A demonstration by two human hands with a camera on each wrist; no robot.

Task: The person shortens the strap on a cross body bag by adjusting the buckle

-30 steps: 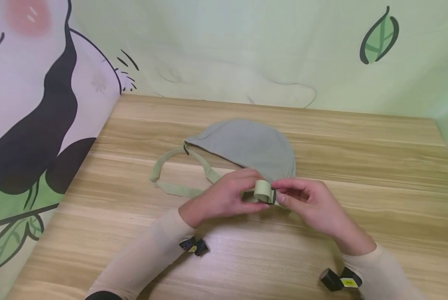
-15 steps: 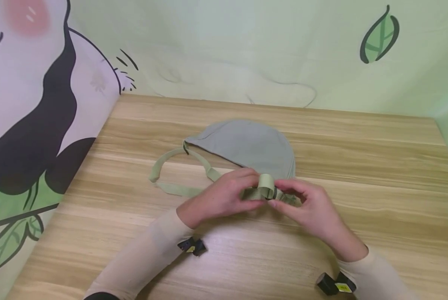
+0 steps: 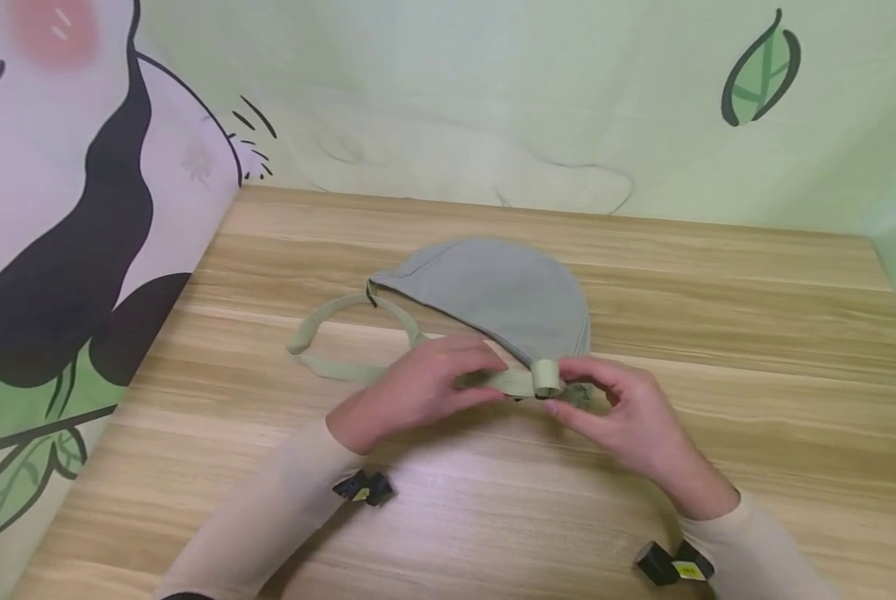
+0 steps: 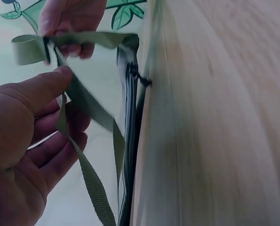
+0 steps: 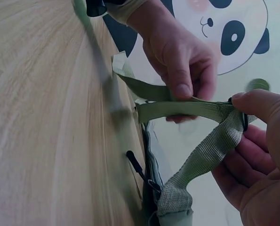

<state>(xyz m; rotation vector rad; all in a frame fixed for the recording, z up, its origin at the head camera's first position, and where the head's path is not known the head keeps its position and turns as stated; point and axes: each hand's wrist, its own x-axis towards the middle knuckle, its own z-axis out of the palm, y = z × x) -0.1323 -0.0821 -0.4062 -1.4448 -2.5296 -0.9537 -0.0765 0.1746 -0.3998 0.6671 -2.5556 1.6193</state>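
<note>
A grey-green crescent-shaped bag (image 3: 493, 287) lies flat on the table, its pale green webbing strap (image 3: 338, 368) looping out to the left. My right hand (image 3: 628, 412) pinches the strap's dark slider buckle (image 5: 244, 121) near the bag's lower right end. A short strap loop (image 3: 545, 377) stands up at that buckle. Just to the left, my left hand (image 3: 428, 383) pinches the strap between thumb and fingers. In the left wrist view, strap lengths hang crossed past the left fingertips (image 4: 62, 73). A dark zipper pull (image 5: 135, 162) sticks out from the bag's edge.
The wood-grain table (image 3: 755, 350) reaches back to a pale green wall cloth (image 3: 448, 100) with a printed leaf. A printed panda panel (image 3: 117, 208) borders the table on the left. A black wrist-worn device (image 3: 362, 489) sits at the left sleeve.
My left hand has slid left along the strap, away from the buckle. The standing loop and buckle have shifted slightly right, with a stretch of strap now showing between the hands.
</note>
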